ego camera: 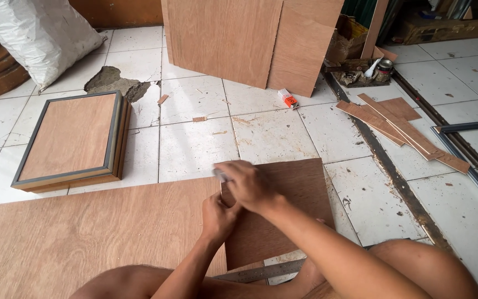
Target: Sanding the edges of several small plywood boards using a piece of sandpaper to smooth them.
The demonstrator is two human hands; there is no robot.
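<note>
Your right hand (248,185) is curled shut, its grip pinching a small grey tool (221,175) whose tip pokes out to the left; the tool is blurred, so its kind is unclear. That tip sits at the seam where the darker plywood panel (300,194) meets the big lighter plywood sheet (84,232) on the tiled floor (195,144). Your left hand (218,217) is just below, fingers folded in against the darker panel's left edge; whether it pinches anything I cannot tell. A framed wooden box (70,141) lies toward the floor's left edge, thin wood strips (402,130) toward the right.
</note>
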